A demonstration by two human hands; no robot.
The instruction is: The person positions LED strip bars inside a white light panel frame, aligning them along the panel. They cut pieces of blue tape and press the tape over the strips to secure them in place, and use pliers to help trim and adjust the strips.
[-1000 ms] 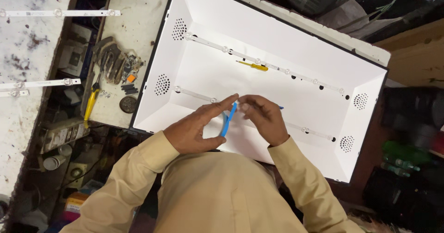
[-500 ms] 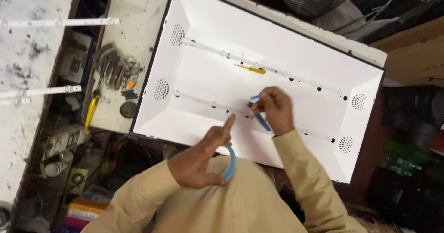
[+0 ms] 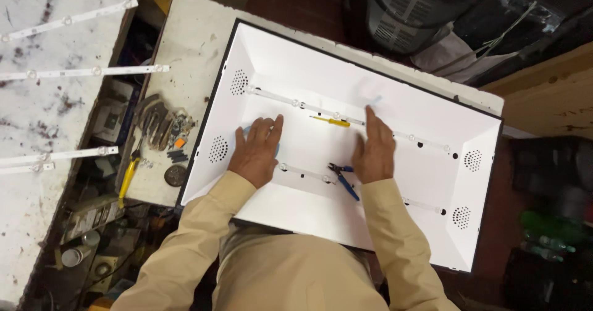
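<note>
Cluttered workshop bench: both hands lie flat, fingers spread, holding nothing. Left hand (image 3: 256,150) and right hand (image 3: 375,148) steady the white shallow backlight tray (image 3: 426,181); blue-handled pliers (image 3: 343,179) rest beside the right palm.

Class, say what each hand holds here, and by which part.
Nothing is held: left hand and right hand lie flat on the white panel; blue-handled pliers lie loose.

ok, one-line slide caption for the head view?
Both hands, left and right, rest flat inside a white panel tray, blue-handled pliers beside the right.
</note>
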